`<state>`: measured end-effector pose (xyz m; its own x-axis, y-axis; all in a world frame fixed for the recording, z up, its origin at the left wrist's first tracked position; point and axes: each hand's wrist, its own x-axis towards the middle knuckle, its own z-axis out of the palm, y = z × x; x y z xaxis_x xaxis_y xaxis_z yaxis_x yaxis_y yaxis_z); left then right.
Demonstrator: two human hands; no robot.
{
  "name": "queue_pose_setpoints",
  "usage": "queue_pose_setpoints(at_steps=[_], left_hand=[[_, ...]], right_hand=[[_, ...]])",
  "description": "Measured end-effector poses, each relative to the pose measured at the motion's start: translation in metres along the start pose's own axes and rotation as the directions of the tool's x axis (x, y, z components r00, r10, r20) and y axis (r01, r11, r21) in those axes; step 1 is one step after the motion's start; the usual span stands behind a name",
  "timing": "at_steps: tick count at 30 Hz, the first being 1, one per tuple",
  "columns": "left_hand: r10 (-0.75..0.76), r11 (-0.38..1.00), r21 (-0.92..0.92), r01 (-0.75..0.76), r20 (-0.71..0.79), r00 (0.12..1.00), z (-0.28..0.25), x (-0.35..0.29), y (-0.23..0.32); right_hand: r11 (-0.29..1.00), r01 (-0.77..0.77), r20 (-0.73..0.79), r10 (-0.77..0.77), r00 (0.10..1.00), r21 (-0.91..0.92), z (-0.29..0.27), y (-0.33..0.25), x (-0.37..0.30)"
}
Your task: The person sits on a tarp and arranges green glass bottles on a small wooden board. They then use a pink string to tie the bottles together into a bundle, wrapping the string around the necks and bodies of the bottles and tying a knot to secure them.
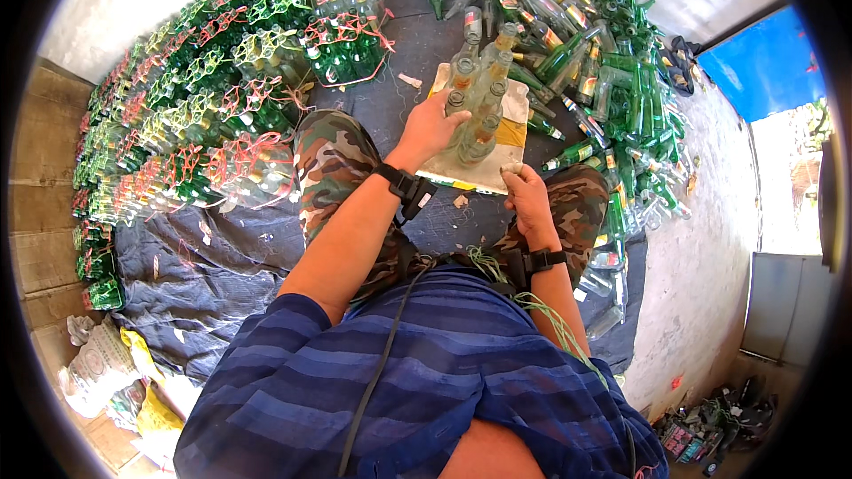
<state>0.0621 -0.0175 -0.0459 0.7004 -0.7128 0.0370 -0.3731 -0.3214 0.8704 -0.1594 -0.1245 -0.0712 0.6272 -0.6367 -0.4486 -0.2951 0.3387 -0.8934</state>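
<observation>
Several clear glass bottles (479,144) stand upright in a tight cluster on a flattened piece of cardboard (510,135) between my knees. My left hand (428,131) is closed around the near left bottle of this group, below its mouth. To the right of the cluster, just over the cardboard's near corner, my right hand (531,202) is closed in a pinch. A small pale bit (512,168) shows at its fingertips, too small to name. Green string (555,324) lies across my lap and right forearm.
Rows of bottles bundled with red and yellow-green string (257,93) fill the left side. On the right lies a loose heap of green and clear bottles (612,80) against the wall. A dark sheet (213,279) covers the floor. Sacks (106,372) sit at lower left.
</observation>
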Motion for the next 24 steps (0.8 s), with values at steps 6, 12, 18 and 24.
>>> queue_pose_setpoints(at_steps=[6, 12, 18, 24], left_hand=[[0.028, 0.997, 0.076, -0.032, 0.046, 0.999, 0.000, -0.001, -0.005], [0.035, 0.988, 0.147, -0.040, 0.034, 0.999, 0.005, -0.001, -0.018], [-0.039, 0.983, 0.180, 0.024, 0.077, 0.996, -0.003, -0.008, -0.004], [-0.015, 0.977, 0.212, 0.005, 0.048, 0.999, -0.003, -0.009, -0.018]], right_hand=[[0.999, 0.004, 0.004, -0.004, 1.000, -0.040, 0.001, 0.000, 0.000], [0.999, 0.001, 0.007, 0.000, 1.000, -0.052, 0.001, -0.001, -0.001], [0.998, 0.007, 0.002, -0.007, 1.000, -0.063, 0.001, 0.001, -0.001], [0.998, 0.002, 0.005, -0.002, 1.000, -0.058, 0.002, -0.002, -0.003]])
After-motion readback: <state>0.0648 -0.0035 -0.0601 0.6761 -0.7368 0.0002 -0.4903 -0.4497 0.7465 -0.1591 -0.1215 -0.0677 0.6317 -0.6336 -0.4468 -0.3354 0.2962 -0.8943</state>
